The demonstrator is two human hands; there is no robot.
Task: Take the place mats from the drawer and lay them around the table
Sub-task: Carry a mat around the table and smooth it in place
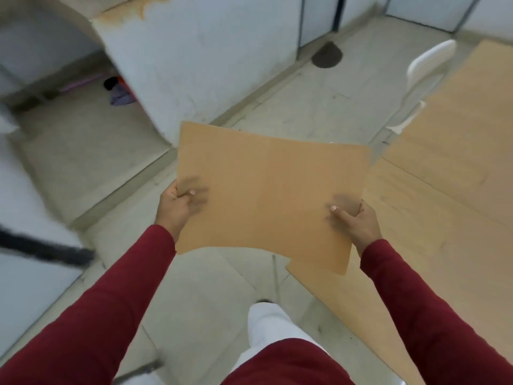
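I hold a flat tan cardboard place mat in front of me, above the floor and just left of the table. My left hand pinches its left edge, thumb on top. My right hand pinches its right edge near the lower corner, thumb on top. The mat's right side overlaps the near corner of the light wooden table. Whether more than one mat is in the stack I cannot tell. No drawer is in view.
A white chair stands at the table's far left side. A white wall corner juts out ahead on the left. Pale floor tiles lie under me, with my white trouser leg stepping forward.
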